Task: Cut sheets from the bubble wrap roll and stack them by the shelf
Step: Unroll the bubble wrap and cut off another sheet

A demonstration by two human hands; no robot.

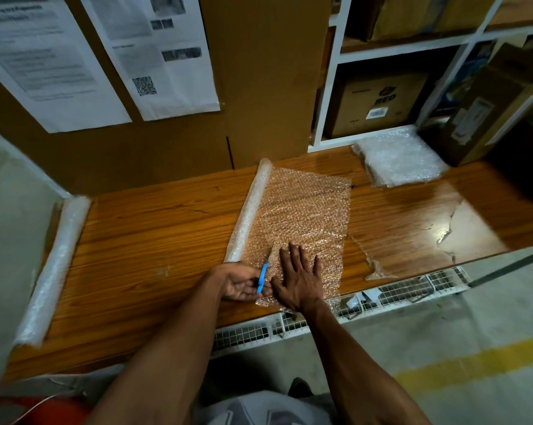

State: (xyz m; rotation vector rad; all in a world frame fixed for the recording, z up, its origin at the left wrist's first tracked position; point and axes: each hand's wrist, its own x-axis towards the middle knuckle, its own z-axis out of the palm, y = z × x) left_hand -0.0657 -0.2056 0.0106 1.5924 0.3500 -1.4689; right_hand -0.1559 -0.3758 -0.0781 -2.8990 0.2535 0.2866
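Head view: my left hand (243, 282) grips the blue knife (263, 276), right hand (299, 279) flat on the bubble wrap (302, 216) mid-table. Risk: blade drifts toward my fingers (289, 256).

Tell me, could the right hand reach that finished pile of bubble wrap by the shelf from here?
Probably yes. The right hand lies flat on the unrolled sheet, holding nothing, and only bare tabletop lies between it and the stack. It might take a stretch or a lean.
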